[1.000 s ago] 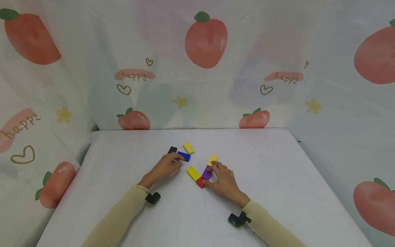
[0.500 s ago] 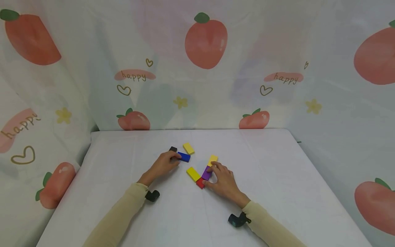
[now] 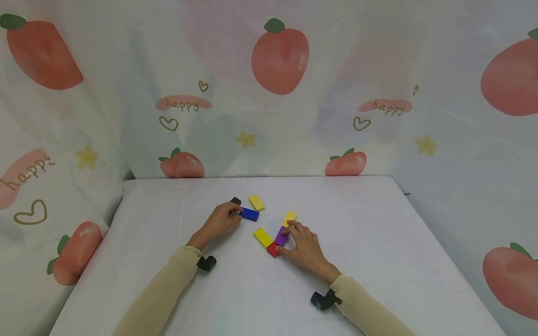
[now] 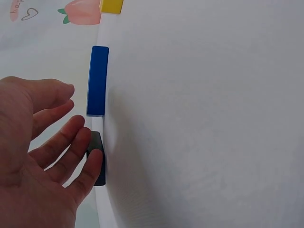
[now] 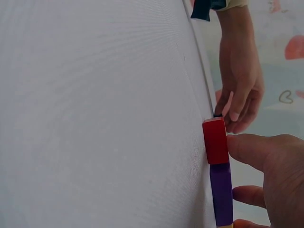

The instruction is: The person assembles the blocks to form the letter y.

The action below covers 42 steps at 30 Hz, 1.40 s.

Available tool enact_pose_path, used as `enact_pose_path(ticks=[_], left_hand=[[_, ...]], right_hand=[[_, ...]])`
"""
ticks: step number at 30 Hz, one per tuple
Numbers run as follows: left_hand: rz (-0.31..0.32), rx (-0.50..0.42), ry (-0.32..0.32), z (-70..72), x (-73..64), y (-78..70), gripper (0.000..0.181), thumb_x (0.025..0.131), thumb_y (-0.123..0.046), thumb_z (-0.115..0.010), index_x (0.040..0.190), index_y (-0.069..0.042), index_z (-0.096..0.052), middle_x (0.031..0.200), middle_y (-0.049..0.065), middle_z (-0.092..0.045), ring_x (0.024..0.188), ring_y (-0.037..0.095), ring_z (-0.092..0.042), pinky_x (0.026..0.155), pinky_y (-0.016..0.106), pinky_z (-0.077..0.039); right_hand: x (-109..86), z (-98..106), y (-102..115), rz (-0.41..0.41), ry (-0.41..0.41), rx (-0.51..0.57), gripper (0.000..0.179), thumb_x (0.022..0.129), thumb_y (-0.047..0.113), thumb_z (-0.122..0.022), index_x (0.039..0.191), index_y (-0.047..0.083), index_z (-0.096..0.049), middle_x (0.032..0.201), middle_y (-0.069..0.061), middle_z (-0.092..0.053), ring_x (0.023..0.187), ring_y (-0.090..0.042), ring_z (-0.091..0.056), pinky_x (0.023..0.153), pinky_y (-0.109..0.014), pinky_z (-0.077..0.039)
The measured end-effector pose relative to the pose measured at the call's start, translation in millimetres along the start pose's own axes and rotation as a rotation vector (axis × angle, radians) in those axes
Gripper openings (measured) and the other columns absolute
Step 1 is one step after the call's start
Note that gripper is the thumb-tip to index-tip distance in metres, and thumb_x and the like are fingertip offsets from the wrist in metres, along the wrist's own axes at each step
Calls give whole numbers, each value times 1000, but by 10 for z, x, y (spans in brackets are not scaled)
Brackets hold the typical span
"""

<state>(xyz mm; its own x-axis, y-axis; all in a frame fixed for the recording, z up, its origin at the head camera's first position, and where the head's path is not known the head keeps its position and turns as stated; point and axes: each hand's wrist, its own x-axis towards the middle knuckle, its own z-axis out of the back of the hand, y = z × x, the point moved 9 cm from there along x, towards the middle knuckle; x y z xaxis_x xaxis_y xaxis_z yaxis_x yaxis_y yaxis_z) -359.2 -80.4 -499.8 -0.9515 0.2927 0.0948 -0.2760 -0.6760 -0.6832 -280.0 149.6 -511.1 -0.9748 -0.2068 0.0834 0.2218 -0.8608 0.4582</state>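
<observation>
My left hand (image 3: pixel 217 220) is beside the left end of a blue block (image 3: pixel 251 214), fingers loosely bent and holding nothing. In the left wrist view its fingertips are apart from the blue block and overlap a black block (image 4: pixel 99 166). My right hand (image 3: pixel 306 246) rests at a row of joined-up blocks: its thumb touches the red block (image 5: pixel 216 141) and a finger reaches the purple block (image 5: pixel 222 194). A yellow block (image 3: pixel 290 217) lies at the purple one's far end. Another yellow block (image 3: pixel 263 238) meets the red one from the left, making a V shape.
A third yellow block (image 3: pixel 256 202) lies behind the blue one, apart from the V. White cloth covers the table (image 3: pixel 361 224). A fruit-printed curtain (image 3: pixel 277 130) hangs along the back and sides. Each wrist wears a small black camera (image 3: pixel 323 299).
My left hand has drawn back left, off the blue block, which stays almost in place; more of the blue block shows. The right hand has kept its position at the V.
</observation>
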Motion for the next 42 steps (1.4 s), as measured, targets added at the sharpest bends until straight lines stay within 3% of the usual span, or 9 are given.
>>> enact_pose_path(ticks=[6, 15, 27, 33, 42], left_hand=[[23, -24, -3, -21, 67, 53, 31, 90, -14, -69, 120, -10, -65, 122, 9, -64, 114, 24, -59, 102, 42, -48], [35, -45, 35, -109, 140, 9, 37, 90, -14, -71, 125, -10, -63, 133, 13, -61, 126, 28, -56, 109, 45, -43], [-3, 56, 102, -260, 225, -45, 43, 88, -13, -73, 130, -10, -62, 137, 11, -59, 128, 28, -54, 110, 46, -41], [-34, 105, 103, -274, 237, -75, 42, 89, -12, -72, 129, -11, -63, 135, 12, -60, 129, 30, -52, 110, 47, -41], [-11, 139, 116, -316, 244, -34, 39, 90, -12, -71, 128, -14, -63, 132, 11, -59, 125, 29, -51, 110, 49, -40]], right_hand=[[-3, 6, 4, 11, -10, 6, 40, 80, 42, -76, 112, 21, -63, 147, -10, -48, 133, -38, -45, 105, -60, -35], [-4, 12, 13, 15, -18, 8, 39, 80, 41, -76, 111, 21, -63, 146, -10, -48, 132, -38, -45, 105, -61, -35], [-6, 7, 12, 7, -3, 24, 39, 81, 41, -76, 111, 22, -62, 147, -8, -48, 134, -38, -44, 107, -60, -33], [-20, 31, 34, 17, -19, 24, 38, 80, 39, -77, 110, 21, -62, 146, -9, -49, 132, -39, -45, 105, -62, -34], [-19, 13, 18, 14, -26, 2, 39, 79, 40, -77, 109, 21, -62, 145, -9, -49, 132, -37, -46, 104, -60, -35]])
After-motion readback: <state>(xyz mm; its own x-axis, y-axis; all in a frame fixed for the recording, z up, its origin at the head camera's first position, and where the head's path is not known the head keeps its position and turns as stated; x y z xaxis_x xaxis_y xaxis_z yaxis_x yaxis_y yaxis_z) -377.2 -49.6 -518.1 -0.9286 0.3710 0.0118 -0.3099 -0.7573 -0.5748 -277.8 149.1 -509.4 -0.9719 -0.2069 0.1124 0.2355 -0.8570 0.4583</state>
